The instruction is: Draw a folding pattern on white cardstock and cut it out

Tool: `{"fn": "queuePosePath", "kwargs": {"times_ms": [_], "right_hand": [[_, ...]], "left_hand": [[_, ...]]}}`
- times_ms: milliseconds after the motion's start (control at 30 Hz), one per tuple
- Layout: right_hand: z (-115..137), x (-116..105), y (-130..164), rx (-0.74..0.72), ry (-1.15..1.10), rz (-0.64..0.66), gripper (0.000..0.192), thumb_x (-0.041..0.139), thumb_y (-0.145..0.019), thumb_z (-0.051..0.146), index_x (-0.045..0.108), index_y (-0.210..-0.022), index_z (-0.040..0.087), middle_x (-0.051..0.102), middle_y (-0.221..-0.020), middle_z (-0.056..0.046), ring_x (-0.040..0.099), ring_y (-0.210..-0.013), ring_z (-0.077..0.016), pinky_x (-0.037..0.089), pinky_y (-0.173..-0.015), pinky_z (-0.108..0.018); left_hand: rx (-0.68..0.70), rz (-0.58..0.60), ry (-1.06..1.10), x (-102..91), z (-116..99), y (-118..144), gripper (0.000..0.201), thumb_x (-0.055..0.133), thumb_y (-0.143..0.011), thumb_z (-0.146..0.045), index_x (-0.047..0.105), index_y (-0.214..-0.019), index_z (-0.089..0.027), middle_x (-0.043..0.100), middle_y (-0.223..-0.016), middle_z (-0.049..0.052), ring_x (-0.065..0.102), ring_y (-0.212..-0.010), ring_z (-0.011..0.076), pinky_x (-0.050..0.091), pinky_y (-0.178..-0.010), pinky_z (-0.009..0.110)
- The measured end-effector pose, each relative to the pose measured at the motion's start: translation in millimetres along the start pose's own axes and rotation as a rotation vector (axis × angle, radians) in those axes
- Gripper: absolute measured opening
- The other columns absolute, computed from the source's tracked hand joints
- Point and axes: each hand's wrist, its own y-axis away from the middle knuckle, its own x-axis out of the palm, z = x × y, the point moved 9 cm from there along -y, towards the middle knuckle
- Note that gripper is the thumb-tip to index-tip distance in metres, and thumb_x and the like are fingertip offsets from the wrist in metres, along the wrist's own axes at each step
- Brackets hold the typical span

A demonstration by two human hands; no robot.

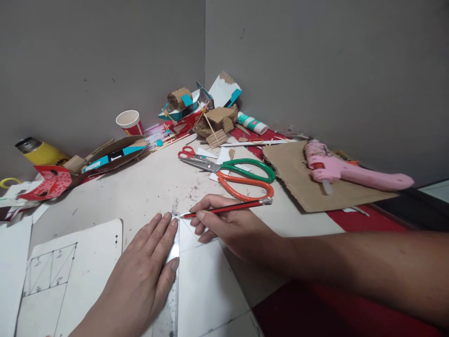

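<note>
My left hand [143, 267] lies flat on a clear plastic ruler [173, 290], pressing it onto a white sheet [205, 285]. My right hand [228, 224] holds a red pencil [233, 207], its tip at the ruler's far end near the sheet's top edge. A second white sheet [66, 276] with a pencilled drawing of triangles lies to the left.
Large scissors with a green and an orange handle [242, 177] lie just beyond my right hand, small red scissors [187, 152] behind them. A pink glue gun [345, 171] rests on brown cardboard [308, 182]. Cardboard scraps, a paper cup [129, 122], a glue stick [251, 123] and a yellow bottle [40, 150] crowd the corner.
</note>
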Motion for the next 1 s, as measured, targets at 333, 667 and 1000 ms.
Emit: {"fn": "queuePosePath", "kwargs": {"times_ms": [333,667,1000], "right_hand": [[-1.9,1.2,-0.9,-0.034,0.066,0.026,0.008,0.056,-0.086,0.026,0.06,-0.088,0.019,0.064,-0.082,-0.002,0.063,-0.079,-0.0152,0.056,-0.066,-0.026],[-0.2,1.5,-1.4,-0.052,0.11,0.024,0.009,0.055,-0.088,0.027,0.06,-0.088,0.019,0.065,-0.082,-0.003,0.063,-0.078,-0.0154,0.056,-0.063,-0.025],[-1.4,2.5,-1.7,-0.037,0.114,0.025,0.009,0.055,-0.088,0.028,0.059,-0.087,0.02,0.064,-0.082,-0.003,0.063,-0.078,-0.016,0.055,-0.064,-0.027]], "left_hand": [[0.021,-0.022,-0.048,-4.3,-4.4,-0.7,0.06,0.044,-0.097,-0.032,0.028,-0.151,-0.014,0.04,-0.154,0.012,0.037,-0.142,0.0277,0.049,-0.105,0.049],[0.028,-0.04,-0.079,-6.7,-4.9,-2.6,0.056,0.043,-0.096,-0.031,0.033,-0.148,-0.013,0.043,-0.152,0.013,0.039,-0.141,0.027,0.051,-0.103,0.047],[0.016,-0.035,-0.025,-4.9,-4.2,-1.8,0.059,0.046,-0.095,-0.03,0.031,-0.15,-0.014,0.041,-0.154,0.012,0.038,-0.141,0.0273,0.047,-0.107,0.046]]}}
